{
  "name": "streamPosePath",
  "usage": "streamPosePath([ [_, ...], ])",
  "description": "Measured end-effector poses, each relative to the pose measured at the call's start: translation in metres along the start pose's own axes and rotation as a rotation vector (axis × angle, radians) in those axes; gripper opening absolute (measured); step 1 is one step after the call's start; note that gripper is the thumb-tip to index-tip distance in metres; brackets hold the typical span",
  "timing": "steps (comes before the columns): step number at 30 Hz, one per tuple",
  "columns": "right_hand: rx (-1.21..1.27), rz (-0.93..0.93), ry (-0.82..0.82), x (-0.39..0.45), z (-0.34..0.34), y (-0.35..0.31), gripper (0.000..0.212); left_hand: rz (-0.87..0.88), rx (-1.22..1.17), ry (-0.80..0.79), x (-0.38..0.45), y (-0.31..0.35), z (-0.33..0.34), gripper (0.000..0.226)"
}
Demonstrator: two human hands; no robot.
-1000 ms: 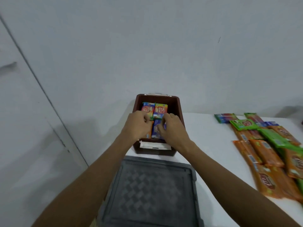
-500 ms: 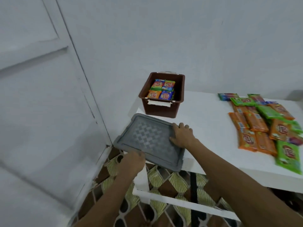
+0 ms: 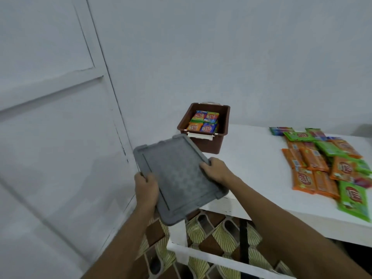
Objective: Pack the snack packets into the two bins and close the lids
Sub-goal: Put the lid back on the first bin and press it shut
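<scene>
The grey lid is held clear of the white table, tilted, its near corner hanging past the table's left edge over the patterned floor. It looks like a stiff moulded plastic panel, light and flat, with a raised rim and a woven texture that should give the fingers some purchase; I judge it unlikely to flex or slip, and the two long edges are the natural places to take it. That is where it is held. The left hand grips the left edge, thumb on top and fingers curled underneath. The right hand clasps the opposite edge, fingers wrapped over the rim. The lid thus spans between the two hands, its far end reaching out beyond both grips.

Just beyond that far end stands the brown bin, open, with a pale latch on its near rim. Snack packets lie inside it in a neat block, filling the left part. To seat the lid, it would probably need levelling and lining up with the rim.

Well to the right, loose packets, orange and green, lie spread on the table, not yet packed. A second bin is not in view.
</scene>
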State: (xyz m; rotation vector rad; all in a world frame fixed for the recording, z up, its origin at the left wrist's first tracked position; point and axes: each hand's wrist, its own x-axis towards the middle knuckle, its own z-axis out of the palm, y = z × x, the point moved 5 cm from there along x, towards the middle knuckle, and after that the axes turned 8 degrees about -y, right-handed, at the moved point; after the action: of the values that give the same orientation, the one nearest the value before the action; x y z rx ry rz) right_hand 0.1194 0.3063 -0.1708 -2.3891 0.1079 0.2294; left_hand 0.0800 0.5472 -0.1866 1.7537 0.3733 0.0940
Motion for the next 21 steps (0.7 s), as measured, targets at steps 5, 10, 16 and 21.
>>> streamPosePath([
  [5, 0.129, -0.194, 0.197, -0.001, -0.063, -0.072, 0.039, 0.246, 0.066, 0.12, 0.035, 0.1, -0.031, 0.034],
  [10, 0.062, -0.08, 0.207, 0.029, -0.128, -0.07, 0.04, 0.28, 0.189, -0.135, 0.101, 0.176, 0.026, 0.029],
  [16, -0.021, 0.109, 0.298, 0.075, -0.154, -0.038, 0.037, 0.313, 0.529, -0.295, 0.168, 0.203, 0.115, 0.033],
  [21, -0.04, 0.229, 0.279, 0.121, -0.151, -0.016, 0.035, 0.317, 0.68, -0.419, 0.22, 0.199, 0.166, 0.03],
])
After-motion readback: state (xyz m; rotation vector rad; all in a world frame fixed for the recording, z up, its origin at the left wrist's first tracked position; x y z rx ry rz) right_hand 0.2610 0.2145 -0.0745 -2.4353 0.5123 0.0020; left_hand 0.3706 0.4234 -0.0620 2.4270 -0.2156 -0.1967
